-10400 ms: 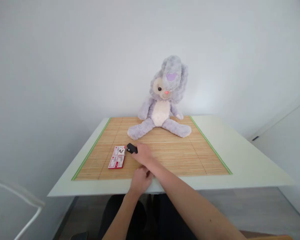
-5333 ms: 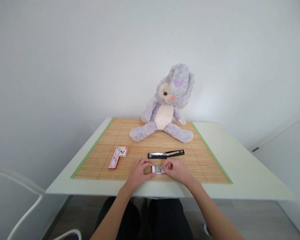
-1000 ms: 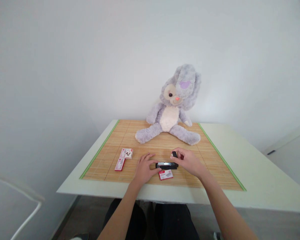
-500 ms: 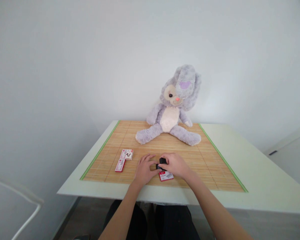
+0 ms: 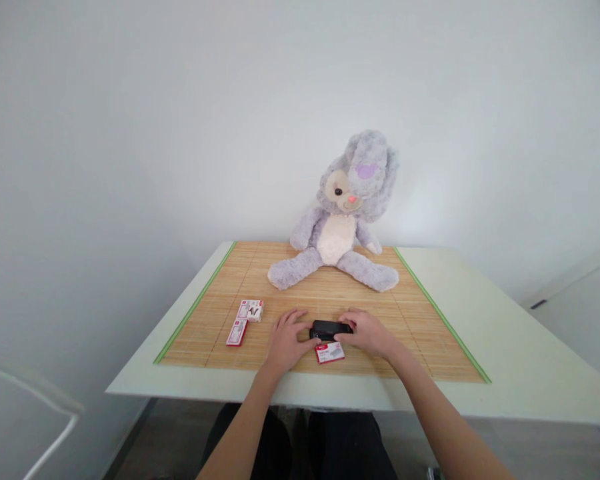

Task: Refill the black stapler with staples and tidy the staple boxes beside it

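Observation:
A black stapler (image 5: 326, 329) lies lengthwise on the bamboo mat (image 5: 300, 300), between my two hands. My left hand (image 5: 289, 341) steadies its left end between thumb and index finger, with the other fingers spread on the mat. At the right end, my right hand (image 5: 366, 332) grips the stapler between thumb and fingers, hiding that tip. Just in front of the stapler is a flat red-and-white box (image 5: 331, 353), close to my left thumb.
To the left, several small red-and-white boxes (image 5: 237, 332) sit together on the mat. A grey plush rabbit (image 5: 336, 233) sits at the back against the wall. The white table's front edge (image 5: 190, 385) runs below my wrists.
My right hand has shifted right, from over the stapler to its right end. More of the stapler's long black top now shows, lying level. My left hand has stayed nearly in place.

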